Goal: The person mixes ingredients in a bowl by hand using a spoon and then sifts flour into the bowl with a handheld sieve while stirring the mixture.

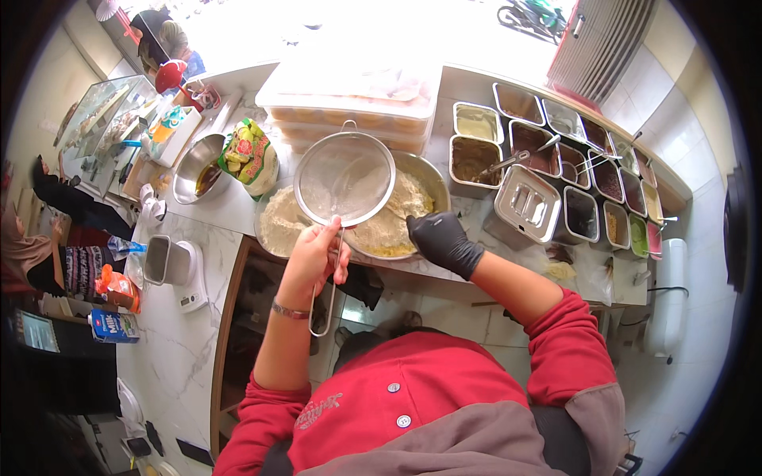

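Observation:
My bare left hand (319, 258) is closed around the handle of a round wire-mesh sieve (347, 178). The sieve is held over a wide metal bowl (441, 190), hiding its middle. Pale flour (278, 226) shows in the bowl on both sides of the sieve, with some yellowish stuff near the right rim. A black glove covers my right hand (447, 242), which is over the bowl's right front edge. Its fingers are curled together at the flour; what they hold, if anything, is hidden.
Stacked translucent boxes (349, 103) stand behind the bowl. To its left are a green-yellow bag (252, 159) and a metal bowl with brown liquid (190, 178). Several steel tubs (476, 159) and a lidded one (527, 202) line the right. A scale (193, 293) sits left; people are beyond.

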Demonstrator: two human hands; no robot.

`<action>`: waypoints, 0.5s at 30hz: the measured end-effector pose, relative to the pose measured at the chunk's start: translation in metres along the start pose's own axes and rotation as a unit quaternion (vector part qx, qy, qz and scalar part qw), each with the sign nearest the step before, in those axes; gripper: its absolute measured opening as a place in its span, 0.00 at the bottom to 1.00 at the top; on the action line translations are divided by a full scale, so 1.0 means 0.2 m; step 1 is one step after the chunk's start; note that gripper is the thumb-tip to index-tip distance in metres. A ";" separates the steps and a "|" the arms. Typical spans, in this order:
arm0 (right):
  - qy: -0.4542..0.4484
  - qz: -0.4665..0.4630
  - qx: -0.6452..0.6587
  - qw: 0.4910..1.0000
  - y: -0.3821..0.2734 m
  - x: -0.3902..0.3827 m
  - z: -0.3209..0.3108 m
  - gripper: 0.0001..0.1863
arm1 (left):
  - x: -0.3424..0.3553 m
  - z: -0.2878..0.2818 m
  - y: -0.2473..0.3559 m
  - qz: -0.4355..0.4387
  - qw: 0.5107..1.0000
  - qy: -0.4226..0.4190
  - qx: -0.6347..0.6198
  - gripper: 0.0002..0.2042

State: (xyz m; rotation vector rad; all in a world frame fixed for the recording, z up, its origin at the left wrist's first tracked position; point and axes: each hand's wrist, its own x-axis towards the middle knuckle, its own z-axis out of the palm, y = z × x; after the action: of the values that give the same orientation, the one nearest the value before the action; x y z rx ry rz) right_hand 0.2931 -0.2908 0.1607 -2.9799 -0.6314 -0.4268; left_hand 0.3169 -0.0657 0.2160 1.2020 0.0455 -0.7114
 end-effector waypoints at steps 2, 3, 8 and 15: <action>0.009 0.003 0.005 1.000 0.02 0.01 -0.09 0.02 | -0.01 0.01 -0.03 -0.001 1.000 0.009 -0.009 0.15; 0.014 0.007 0.005 1.000 0.00 0.00 -0.17 0.03 | -0.02 0.01 -0.04 0.002 1.000 0.004 -0.015 0.15; -0.020 0.011 0.028 0.999 0.01 -0.09 -0.01 0.02 | -0.01 0.05 -0.07 0.009 0.999 0.011 -0.029 0.14; 0.001 -0.014 -0.031 0.999 0.08 0.00 -0.09 0.02 | -0.05 0.07 -0.11 0.008 0.998 0.050 -0.030 0.15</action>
State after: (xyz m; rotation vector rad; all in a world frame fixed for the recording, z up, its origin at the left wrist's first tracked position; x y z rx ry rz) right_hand 0.2945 -0.3067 0.1772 -3.0317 -0.6720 -0.4595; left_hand 0.2931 -0.0778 0.2063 1.1781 0.1396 -0.6306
